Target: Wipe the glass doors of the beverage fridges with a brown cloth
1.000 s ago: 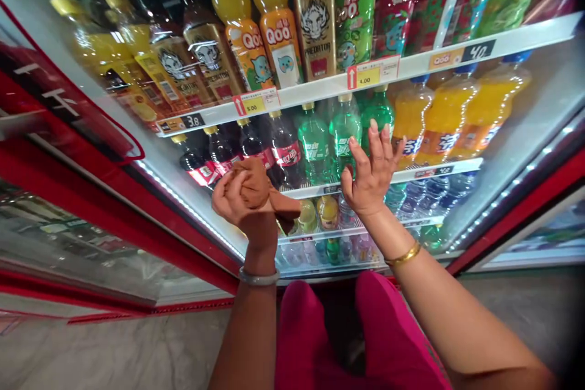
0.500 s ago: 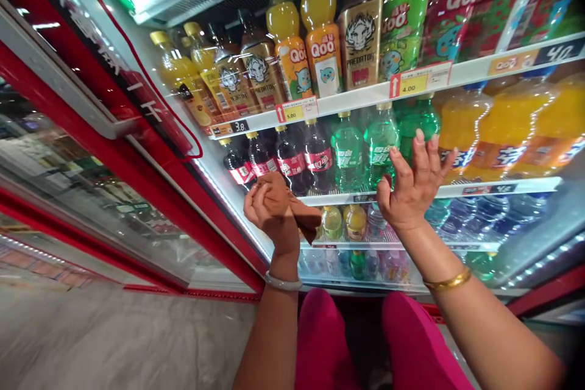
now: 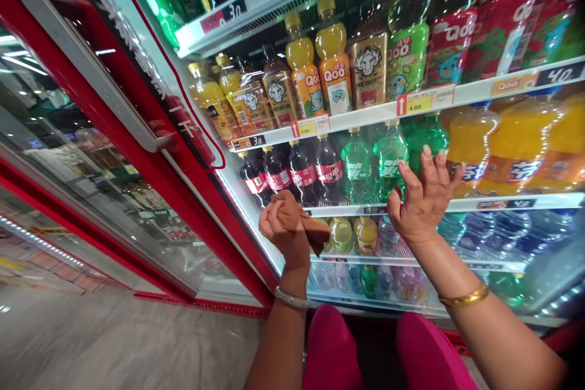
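My left hand is closed around a brown cloth, in front of the dark cola bottles at the left of the middle shelf. With fingers spread, my right hand is raised before the green bottles and holds nothing. Its fingertips overlap a green bottle in view; whether they touch it I cannot tell. Large orange bottles stand to the right of that hand.
An upper shelf edge carries price tags below juice bottles. Small bottles sit on a lower shelf. The red door frame with its grey handle is at the left, above the grey floor.
The view has shifted, so the shelves and both hands appear slightly lower and further right. The left hand still grips the cloth, and the right hand stays spread.
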### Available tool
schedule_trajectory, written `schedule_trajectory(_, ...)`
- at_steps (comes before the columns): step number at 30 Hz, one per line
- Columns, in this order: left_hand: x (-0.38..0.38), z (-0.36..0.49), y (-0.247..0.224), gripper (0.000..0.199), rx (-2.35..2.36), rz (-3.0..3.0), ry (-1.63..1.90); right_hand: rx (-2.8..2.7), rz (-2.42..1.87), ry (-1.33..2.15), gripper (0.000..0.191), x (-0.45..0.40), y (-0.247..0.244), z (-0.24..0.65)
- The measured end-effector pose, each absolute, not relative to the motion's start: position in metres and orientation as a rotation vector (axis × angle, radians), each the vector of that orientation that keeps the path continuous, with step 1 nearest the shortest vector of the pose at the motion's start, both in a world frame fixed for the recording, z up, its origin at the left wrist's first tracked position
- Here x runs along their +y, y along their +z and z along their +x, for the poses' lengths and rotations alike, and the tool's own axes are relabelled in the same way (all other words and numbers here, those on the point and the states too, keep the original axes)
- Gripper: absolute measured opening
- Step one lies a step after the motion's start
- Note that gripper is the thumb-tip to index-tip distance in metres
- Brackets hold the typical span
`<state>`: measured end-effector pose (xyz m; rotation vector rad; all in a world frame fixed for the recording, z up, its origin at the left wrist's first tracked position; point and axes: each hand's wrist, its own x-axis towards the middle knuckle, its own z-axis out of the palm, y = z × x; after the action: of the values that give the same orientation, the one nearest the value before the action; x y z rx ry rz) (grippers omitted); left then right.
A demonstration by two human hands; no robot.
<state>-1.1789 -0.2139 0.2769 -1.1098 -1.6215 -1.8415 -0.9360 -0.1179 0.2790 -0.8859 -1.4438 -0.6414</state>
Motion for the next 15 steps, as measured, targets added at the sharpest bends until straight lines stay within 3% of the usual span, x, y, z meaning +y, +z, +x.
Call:
schedule_trajectory(9,-0.193,-1.192,0.346,0.047,-1.345,-1.021,-1.773,-1.417,-0.866,-0.661,0.064,-0.118,0.279,-0.937)
schedule_trajectory(15,-0.2,-1.174,0.313,0.044,-1.169,-1.441,-1.403,-1.437,-0.843,-0.65,0.064,-0.12,0.28,-0.938)
